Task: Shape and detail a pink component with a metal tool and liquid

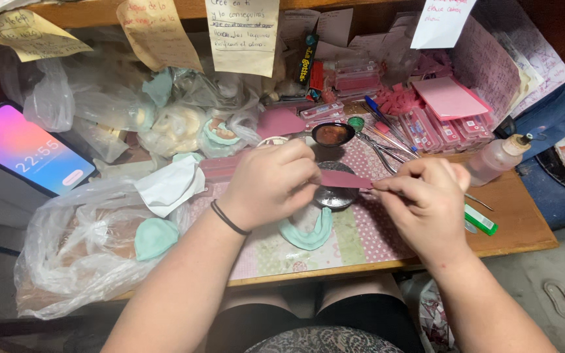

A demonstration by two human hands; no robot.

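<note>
Both hands hold one flat strip of dark pink wax (348,178) over the wooden desk (518,222). The left hand (271,184) has its fingers curled shut on the strip's left end. The right hand (426,196) pinches the right end with its fingers pressed together.

Just under the strip sits a small round shiny metal dish (335,196); what is in it is hidden. Right behind the strip is a metal spoon (332,134) with brown stuff in its bowl. In front of the strip lies a pale green curved tooth mould (308,232) on a patterned pink and green mat (354,242).

To the right of the strip stands a small clear plastic bottle (495,160) with a cork top. Behind and to the right of the strip are long clear boxes with pink insides (439,127). To the left of the strip, clear plastic bags (86,255) hold more pale moulds.

Far behind the strip, yellow and white paper notes (243,36) hang from a shelf. A phone with a glowing purple screen (24,147) leans far to the left.
</note>
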